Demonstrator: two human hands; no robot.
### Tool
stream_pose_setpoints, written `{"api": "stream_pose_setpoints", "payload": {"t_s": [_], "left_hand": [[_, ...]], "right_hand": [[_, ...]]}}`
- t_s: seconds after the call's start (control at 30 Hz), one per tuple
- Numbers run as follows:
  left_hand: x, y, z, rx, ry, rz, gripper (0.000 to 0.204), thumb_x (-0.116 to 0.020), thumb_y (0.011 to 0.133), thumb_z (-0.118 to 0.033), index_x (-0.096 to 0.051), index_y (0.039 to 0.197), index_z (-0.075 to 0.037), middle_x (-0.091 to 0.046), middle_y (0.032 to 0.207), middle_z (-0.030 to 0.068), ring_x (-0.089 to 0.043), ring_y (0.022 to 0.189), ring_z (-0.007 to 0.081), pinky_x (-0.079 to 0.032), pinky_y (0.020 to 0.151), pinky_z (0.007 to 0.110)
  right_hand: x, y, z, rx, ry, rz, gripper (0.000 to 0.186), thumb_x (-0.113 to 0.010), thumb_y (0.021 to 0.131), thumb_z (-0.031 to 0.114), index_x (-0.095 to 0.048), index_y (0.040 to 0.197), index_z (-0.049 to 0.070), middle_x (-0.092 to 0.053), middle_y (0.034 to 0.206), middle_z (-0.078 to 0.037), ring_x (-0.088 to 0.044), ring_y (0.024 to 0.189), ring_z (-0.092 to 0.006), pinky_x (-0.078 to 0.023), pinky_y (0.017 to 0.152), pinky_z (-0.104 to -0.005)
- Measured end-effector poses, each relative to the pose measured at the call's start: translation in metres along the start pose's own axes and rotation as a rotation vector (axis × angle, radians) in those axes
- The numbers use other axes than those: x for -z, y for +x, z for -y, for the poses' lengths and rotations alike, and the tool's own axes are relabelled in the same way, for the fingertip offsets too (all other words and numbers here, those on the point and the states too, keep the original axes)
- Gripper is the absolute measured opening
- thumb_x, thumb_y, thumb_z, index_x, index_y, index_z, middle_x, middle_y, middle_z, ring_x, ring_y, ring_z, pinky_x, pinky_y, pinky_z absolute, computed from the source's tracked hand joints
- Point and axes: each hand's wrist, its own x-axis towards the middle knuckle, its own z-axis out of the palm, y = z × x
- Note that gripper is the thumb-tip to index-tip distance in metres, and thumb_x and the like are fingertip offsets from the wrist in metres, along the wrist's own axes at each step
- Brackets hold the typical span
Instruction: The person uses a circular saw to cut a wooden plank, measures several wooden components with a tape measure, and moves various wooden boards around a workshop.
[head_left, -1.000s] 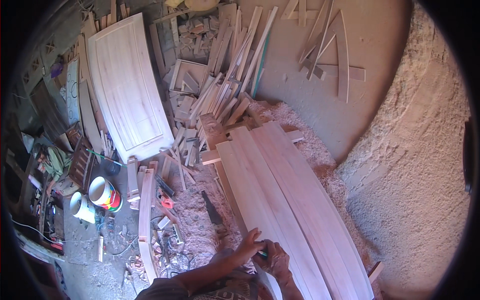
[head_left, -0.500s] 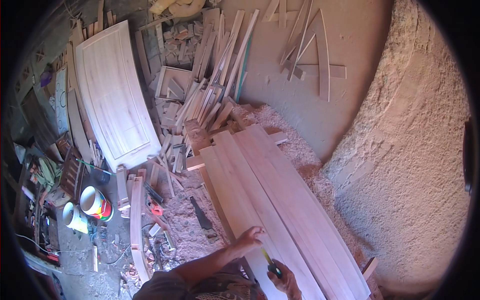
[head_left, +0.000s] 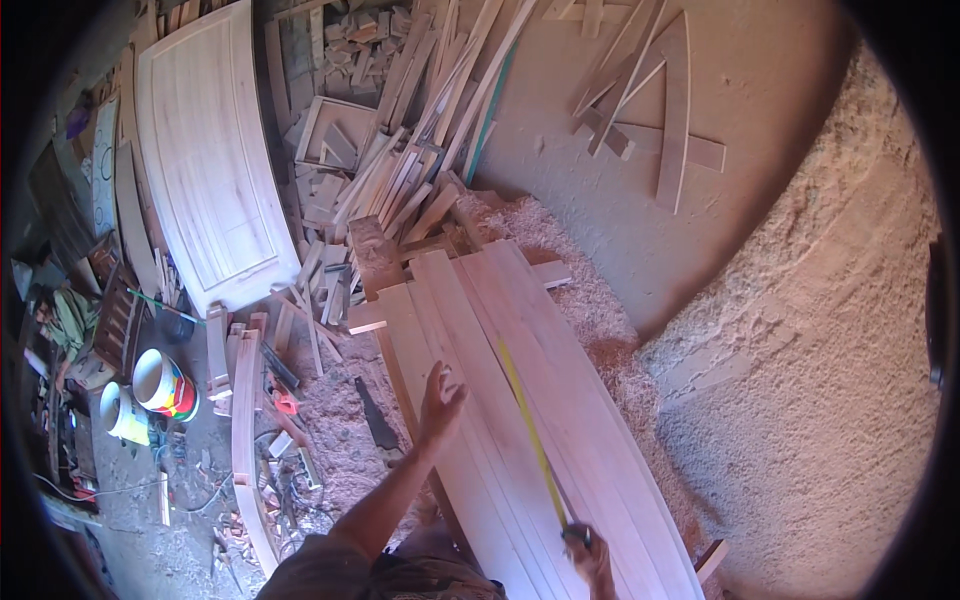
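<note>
Several long planks [head_left: 535, 345] lie side by side before me. My right hand [head_left: 594, 565] is closed around a tape measure [head_left: 577, 538] near the lower end of the planks. From its case the yellow tape blade [head_left: 533, 430] runs up and slightly left over the boards, its far end clear of both hands. My left hand [head_left: 441, 405] hovers over the left-hand planks, beside the blade and apart from it. Its fingers are loosely bent and spread, with nothing visible in them.
A panelled wooden door [head_left: 210, 160] leans at the upper left. Offcuts [head_left: 385, 190] are piled beyond the planks. A handsaw [head_left: 375, 415] lies on the floor to the left, near two buckets [head_left: 163, 385]. Wood shavings [head_left: 560, 235] heap along the right side.
My left hand has moved up and left, away from the blade. Much more yellow blade now shows. My right hand has shifted slightly right with the tape measure, and the view has shifted.
</note>
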Motion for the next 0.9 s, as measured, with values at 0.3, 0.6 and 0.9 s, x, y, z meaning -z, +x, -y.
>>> {"api": "stream_pose_setpoints", "payload": {"t_s": [0.3,0.6,0.9], "left_hand": [[-0.043,-0.083,-0.186,-0.344,-0.367,0.484,0.066,-0.047,0.104,-0.034,-0.017,0.156,-0.006,-0.028,0.158,0.0231,-0.052,0.129,0.0332,-0.045,0.099,0.048],[-0.065,-0.09,-0.238,-0.504,-0.716,0.801,0.061,-0.045,0.104,-0.036,-0.022,0.152,-0.005,-0.036,0.15,0.0219,-0.052,0.122,0.0299,-0.045,0.098,0.045],[-0.072,-0.086,-0.234,-0.497,-0.798,0.793,0.057,-0.045,0.104,-0.036,-0.029,0.149,-0.004,-0.043,0.141,0.0196,-0.054,0.113,0.026,-0.044,0.096,0.041]], "right_hand": [[-0.015,0.243,0.114,-0.057,0.154,0.064,0.029,-0.063,0.089,0.032,-0.069,0.095,0.004,-0.057,0.065,0.0,-0.054,0.054,-0.0113,-0.044,0.046,-0.0283],[-0.032,0.338,0.147,-0.16,-0.006,0.12,0.029,-0.063,0.087,0.034,-0.069,0.094,0.007,-0.059,0.069,-0.004,-0.057,0.052,-0.0156,-0.05,0.045,-0.0326],[-0.035,0.351,0.167,-0.194,-0.138,0.126,0.033,-0.062,0.086,0.04,-0.068,0.098,0.01,-0.06,0.067,-0.004,-0.061,0.05,-0.0174,-0.038,0.036,-0.0323]]}}
